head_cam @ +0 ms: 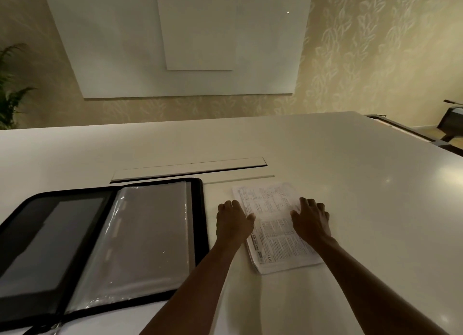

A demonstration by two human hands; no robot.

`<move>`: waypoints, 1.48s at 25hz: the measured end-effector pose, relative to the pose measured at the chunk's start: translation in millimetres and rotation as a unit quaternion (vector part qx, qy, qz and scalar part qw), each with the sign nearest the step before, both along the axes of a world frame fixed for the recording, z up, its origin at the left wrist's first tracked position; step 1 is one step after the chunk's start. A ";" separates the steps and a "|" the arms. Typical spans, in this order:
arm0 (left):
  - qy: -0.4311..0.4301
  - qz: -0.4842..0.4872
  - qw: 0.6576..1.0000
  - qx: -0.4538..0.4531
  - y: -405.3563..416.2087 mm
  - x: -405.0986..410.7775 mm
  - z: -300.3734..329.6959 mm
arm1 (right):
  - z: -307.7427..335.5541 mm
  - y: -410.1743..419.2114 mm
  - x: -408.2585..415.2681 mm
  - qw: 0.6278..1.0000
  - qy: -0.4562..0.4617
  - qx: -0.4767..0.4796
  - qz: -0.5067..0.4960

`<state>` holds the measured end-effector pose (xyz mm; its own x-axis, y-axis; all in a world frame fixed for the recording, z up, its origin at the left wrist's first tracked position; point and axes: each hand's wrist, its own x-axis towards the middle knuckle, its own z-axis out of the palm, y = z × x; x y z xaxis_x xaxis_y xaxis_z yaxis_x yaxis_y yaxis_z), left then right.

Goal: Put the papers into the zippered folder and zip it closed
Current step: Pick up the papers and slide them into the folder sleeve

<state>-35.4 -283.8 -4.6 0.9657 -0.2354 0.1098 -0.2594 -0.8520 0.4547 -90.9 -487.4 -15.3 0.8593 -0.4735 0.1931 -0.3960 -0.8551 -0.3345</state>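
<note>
A stack of printed papers (273, 234) lies flat on the white table, right of centre. My left hand (233, 222) grips the stack's left edge, thumb on top and fingers curled down beside it. My right hand (310, 219) holds the right edge, thumb on the top sheet and fingers bent over the side. To the left lies the black zippered folder (100, 247), spread wide open, with clear plastic sleeves on its right half and a grey pocket on its left half. The zipper runs around its black border.
A recessed cable hatch (188, 170) sits in the table (350, 159) just beyond the folder. White boards (175, 46) hang on the patterned wall behind. A plant (10, 89) stands far left, and dark furniture (451, 124) shows past the table's right corner.
</note>
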 end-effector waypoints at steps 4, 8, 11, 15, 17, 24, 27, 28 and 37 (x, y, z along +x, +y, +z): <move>0.013 0.044 0.999 -0.021 -18.3 -3.8 10.2 | -6.6 -2.0 -1.8 1.000 -0.024 -0.015 0.009; 0.150 0.096 0.974 -0.139 -31.4 9.8 31.9 | -7.4 -3.1 -3.1 1.000 -0.021 -0.008 0.016; 0.231 0.127 0.937 -0.228 -27.5 19.2 40.0 | -6.9 -2.5 -3.8 1.000 -0.022 -0.004 0.018; 0.276 0.145 0.894 -0.321 -26.2 20.2 45.2 | -6.1 -2.0 -4.4 1.000 -0.024 0.001 0.019; 0.280 0.148 0.889 -0.332 -28.6 18.5 46.0 | -5.3 -1.7 -4.1 0.999 -0.027 0.008 0.019; 0.331 0.166 0.848 -0.380 -31.8 18.2 41.6 | -7.9 -3.5 -4.3 0.999 -0.032 0.002 0.019; 0.303 0.179 0.857 -0.377 -42.4 13.4 44.7 | -8.6 -3.6 -4.1 0.999 -0.032 0.006 0.021; 0.283 0.189 0.871 -0.354 -46.0 10.7 46.2 | -8.6 -3.7 -4.0 0.999 -0.033 0.009 0.021; 0.254 0.239 0.863 -0.366 -55.3 4.2 51.7 | -9.7 -5.3 -3.6 0.999 -0.031 0.013 0.021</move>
<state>-31.2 -339.1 47.1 0.9007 0.1553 -0.4058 0.4330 -0.2426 0.8681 -94.4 -492.7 -25.0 0.8650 -0.4438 0.2340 -0.3387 -0.8607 -0.3802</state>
